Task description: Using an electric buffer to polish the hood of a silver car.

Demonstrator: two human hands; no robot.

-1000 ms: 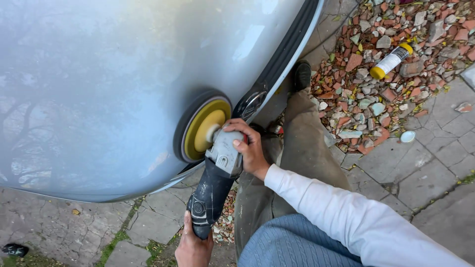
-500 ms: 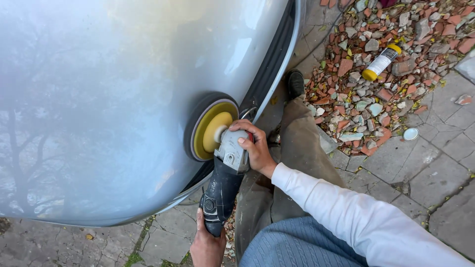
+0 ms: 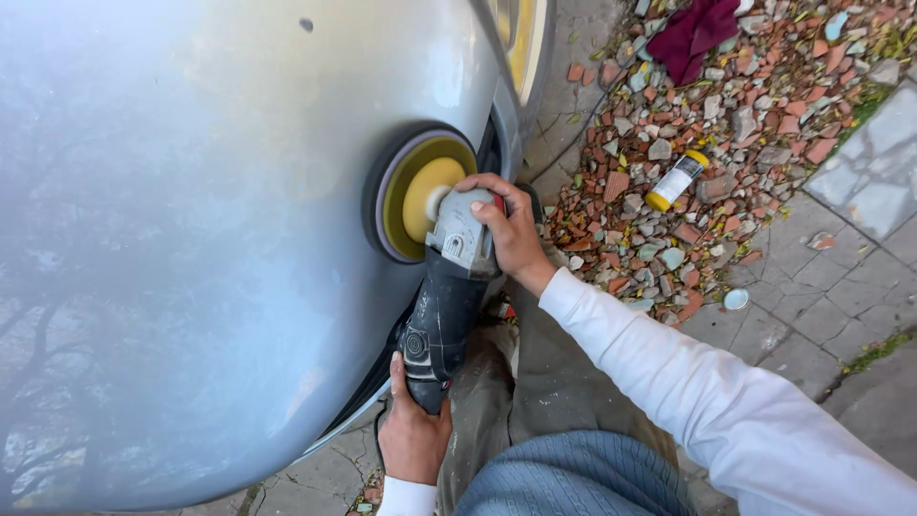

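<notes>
Against the car panel (image 3: 191, 239), the polisher (image 3: 444, 306) is clasped by the right hand (image 3: 511, 234) at twelve o'clock and the left hand (image 3: 413, 435) at six; its pad (image 3: 415, 196) is best kept flat.

Item count, located relative to the silver car body panel (image 3: 191, 239):

- Polishing machine (image 3: 444, 306): one, against the panel, fitted with one yellow pad (image 3: 420, 196).
- Hands: two, the left hand (image 3: 413, 435) and the right hand (image 3: 506, 229), both on the machine.
- Bottle, white with yellow ends (image 3: 676, 180): one, right of the panel on the rubble.
- Dark red cloth (image 3: 700, 33): one, upper right of the panel.
- Small round white lid (image 3: 735, 299): one, right of the panel.
</notes>
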